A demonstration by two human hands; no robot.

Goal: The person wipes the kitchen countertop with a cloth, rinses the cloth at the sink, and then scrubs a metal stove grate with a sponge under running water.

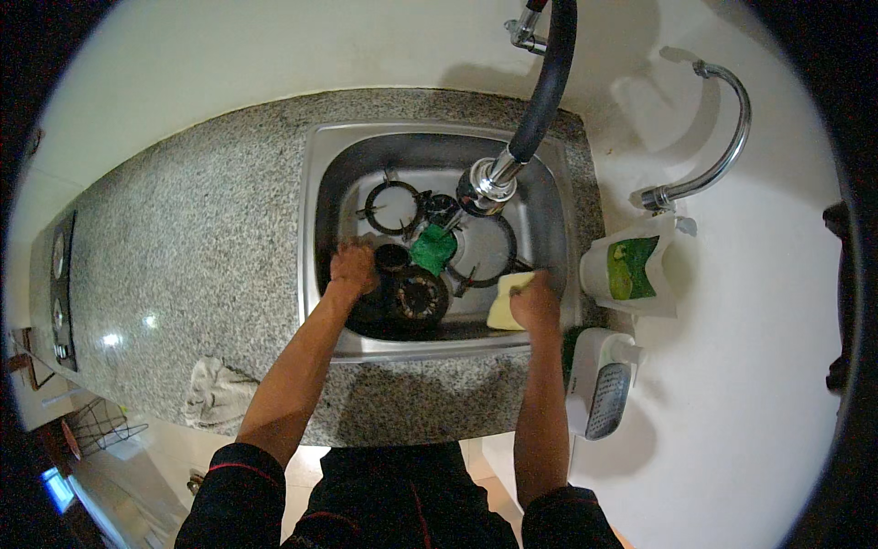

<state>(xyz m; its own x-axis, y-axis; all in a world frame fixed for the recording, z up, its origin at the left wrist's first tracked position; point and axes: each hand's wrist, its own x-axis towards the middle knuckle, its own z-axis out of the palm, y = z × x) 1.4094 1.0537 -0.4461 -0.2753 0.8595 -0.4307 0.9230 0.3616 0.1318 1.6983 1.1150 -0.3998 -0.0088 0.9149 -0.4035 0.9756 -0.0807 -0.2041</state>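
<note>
In the stainless steel sink [542, 240] lie a stove burner grate [394, 206] at the back left, a larger grate ring [509, 240] to its right, a round dark burner part [418, 296] in front and a small black burner cap [392, 258]. A green scouring cloth or pad [434, 248] sits amid them, below the spray head [487, 187]. My left hand [354, 269] is at the sink's left side, beside the small cap; what it grips, if anything, is hidden. My right hand [535, 302] grips a pale yellow cloth [507, 305] at the right front of the basin.
A black hose faucet [549, 89] hangs over the sink. At the right stand a green-and-white pouch [631, 267] and a white dispenser [600, 384]; a curved chrome spout [741, 130] juts from the wall. A crumpled cloth [216, 394] lies on the granite counter [206, 240], with a cooktop [64, 288] far left.
</note>
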